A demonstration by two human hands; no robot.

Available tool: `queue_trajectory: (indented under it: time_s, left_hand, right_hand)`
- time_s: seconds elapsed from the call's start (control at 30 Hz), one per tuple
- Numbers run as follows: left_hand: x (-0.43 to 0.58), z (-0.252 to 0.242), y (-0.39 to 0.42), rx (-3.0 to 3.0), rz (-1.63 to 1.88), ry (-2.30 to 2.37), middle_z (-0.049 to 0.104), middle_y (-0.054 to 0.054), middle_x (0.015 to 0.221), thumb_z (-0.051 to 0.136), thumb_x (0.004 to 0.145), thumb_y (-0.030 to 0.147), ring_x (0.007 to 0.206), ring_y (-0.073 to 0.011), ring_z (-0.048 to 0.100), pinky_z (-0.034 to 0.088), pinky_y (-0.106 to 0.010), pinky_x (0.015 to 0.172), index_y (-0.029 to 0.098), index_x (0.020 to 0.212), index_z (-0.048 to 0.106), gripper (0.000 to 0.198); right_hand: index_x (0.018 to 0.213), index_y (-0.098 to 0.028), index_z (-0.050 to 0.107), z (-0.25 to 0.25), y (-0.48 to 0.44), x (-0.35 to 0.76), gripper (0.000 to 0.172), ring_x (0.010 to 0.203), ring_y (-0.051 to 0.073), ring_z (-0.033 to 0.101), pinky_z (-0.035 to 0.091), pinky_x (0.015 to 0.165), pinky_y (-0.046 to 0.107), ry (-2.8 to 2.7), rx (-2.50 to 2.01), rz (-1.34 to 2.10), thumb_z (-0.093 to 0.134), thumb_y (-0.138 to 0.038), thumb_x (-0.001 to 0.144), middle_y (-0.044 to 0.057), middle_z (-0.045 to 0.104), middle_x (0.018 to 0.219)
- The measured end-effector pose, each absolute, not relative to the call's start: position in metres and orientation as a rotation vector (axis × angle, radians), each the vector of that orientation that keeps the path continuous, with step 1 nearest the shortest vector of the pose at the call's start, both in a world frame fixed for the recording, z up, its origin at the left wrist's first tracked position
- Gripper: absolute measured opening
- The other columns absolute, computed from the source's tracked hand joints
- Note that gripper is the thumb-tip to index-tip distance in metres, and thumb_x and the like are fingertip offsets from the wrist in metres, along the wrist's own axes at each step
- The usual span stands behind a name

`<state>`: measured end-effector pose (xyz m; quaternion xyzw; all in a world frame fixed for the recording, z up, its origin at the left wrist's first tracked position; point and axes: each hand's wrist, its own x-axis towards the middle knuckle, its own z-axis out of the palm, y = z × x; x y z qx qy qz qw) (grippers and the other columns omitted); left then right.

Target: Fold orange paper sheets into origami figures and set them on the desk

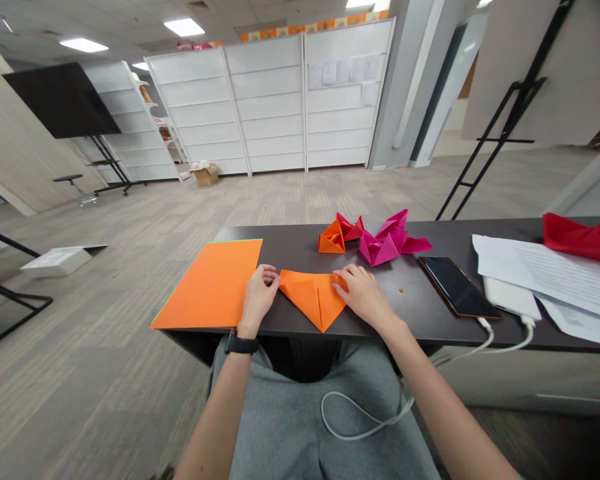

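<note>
My left hand [261, 295] and my right hand [364, 295] rest on the dark table, gripping a folded orange paper [313, 299] from both sides. That paper is a downward-pointing triangle with visible creases. My left fingertips curl against its left corner, and my right fingers press on its right part. Left of my left hand lies a flat orange sheet [206, 284]. Beyond the hands stand a small folded orange origami piece [332, 239], a red folded piece [350, 227] touching it, and a larger magenta origami piece [386, 239].
A black smartphone [457, 287] lies right of my right hand, near a white power bank [510, 298] with white cables [370, 417] trailing over my grey-trousered lap. Printed papers [545, 273] and red folded material [583, 239] occupy the table's right end.
</note>
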<state>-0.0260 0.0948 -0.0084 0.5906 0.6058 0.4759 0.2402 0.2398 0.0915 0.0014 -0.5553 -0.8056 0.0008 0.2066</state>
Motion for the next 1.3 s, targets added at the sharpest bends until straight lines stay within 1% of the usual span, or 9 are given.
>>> queue_trajectory:
  time_s: [0.27,0.43,0.53,0.67,0.8,1.0,1.13,1.2,1.3]
  left_hand:
    - [-0.028,-0.010,0.095,1.666,1.231,1.788,0.072,0.000,0.076,0.067,0.078,0.016,0.072,-0.0166,0.067,0.051,-0.028,0.074,0.022,0.091,0.065,0.014]
    - [-0.030,-0.014,0.097,1.719,1.219,1.747,0.073,-0.002,0.081,0.065,0.082,0.019,0.076,-0.0173,0.067,0.051,-0.029,0.076,0.021,0.088,0.069,0.008]
    - [-0.031,-0.014,0.097,1.736,1.231,1.720,0.072,-0.002,0.083,0.063,0.084,0.022,0.078,-0.0175,0.067,0.050,-0.029,0.078,0.022,0.088,0.069,0.007]
    - [-0.031,-0.013,0.096,1.748,1.251,1.696,0.070,-0.001,0.082,0.060,0.086,0.023,0.079,-0.0167,0.066,0.050,-0.028,0.078,0.022,0.087,0.067,0.007]
    - [-0.031,-0.012,0.096,1.773,1.253,1.697,0.069,-0.001,0.083,0.058,0.087,0.022,0.080,-0.0163,0.065,0.050,-0.027,0.078,0.022,0.087,0.065,0.008]
    - [-0.027,-0.012,0.093,1.852,1.182,1.820,0.066,-0.003,0.090,0.059,0.085,0.014,0.084,-0.0184,0.063,0.051,-0.033,0.084,0.020,0.095,0.061,0.011]
    - [-0.014,-0.003,0.083,2.228,1.115,2.036,0.060,-0.012,0.112,0.057,0.088,0.013,0.104,-0.0260,0.060,0.050,-0.041,0.092,0.016,0.111,0.058,0.023]
    - [-0.009,0.003,0.078,2.507,1.017,1.897,0.060,-0.012,0.112,0.054,0.091,0.013,0.106,-0.0264,0.059,0.050,-0.041,0.094,0.017,0.111,0.059,0.021]
    - [-0.006,0.007,0.073,2.735,0.807,1.502,0.064,-0.006,0.101,0.052,0.095,0.016,0.097,-0.0216,0.062,0.051,-0.037,0.092,0.020,0.100,0.064,0.013]
  right_hand:
    - [0.119,-0.021,0.068,-0.007,0.090,0.240,0.034,0.108,0.030,0.057,0.048,0.088,0.046,-2.185,-1.545,0.011,0.046,-0.033,0.096,0.013,0.063,0.119]
    - [0.124,-0.021,0.065,-0.005,0.092,0.242,0.039,0.114,0.028,0.058,0.046,0.096,0.045,-2.109,-1.469,0.146,0.037,-0.033,0.100,0.011,0.064,0.125]
    - [0.123,-0.022,0.066,-0.006,0.094,0.246,0.037,0.114,0.028,0.058,0.046,0.100,0.046,-1.928,-1.544,0.232,0.043,-0.032,0.096,0.010,0.064,0.124]
    - [0.108,-0.022,0.073,-0.009,0.096,0.250,0.029,0.110,0.028,0.059,0.045,0.101,0.045,-1.832,-1.631,0.250,0.055,-0.034,0.089,0.010,0.064,0.118]
    - [0.094,-0.023,0.075,-0.009,0.100,0.251,0.021,0.105,0.027,0.059,0.046,0.096,0.043,-1.879,-1.652,0.245,0.057,-0.032,0.088,0.009,0.065,0.112]
    - [0.108,-0.020,0.069,0.000,0.105,0.243,0.024,0.102,0.028,0.056,0.045,0.085,0.040,-2.117,-1.694,-0.044,0.057,-0.033,0.092,0.011,0.065,0.108]
    - [0.111,-0.016,0.066,0.002,0.101,0.233,0.023,0.103,0.028,0.054,0.042,0.082,0.039,-2.255,-1.673,-0.326,0.051,-0.024,0.095,0.014,0.064,0.111]
    - [0.115,-0.016,0.065,0.000,0.099,0.232,0.025,0.103,0.027,0.054,0.042,0.082,0.038,-2.265,-1.652,-0.349,0.048,-0.022,0.097,0.014,0.065,0.113]
    - [0.114,-0.017,0.065,-0.004,0.098,0.233,0.025,0.102,0.026,0.055,0.042,0.081,0.037,-2.258,-1.649,-0.329,0.046,-0.022,0.098,0.013,0.065,0.115]
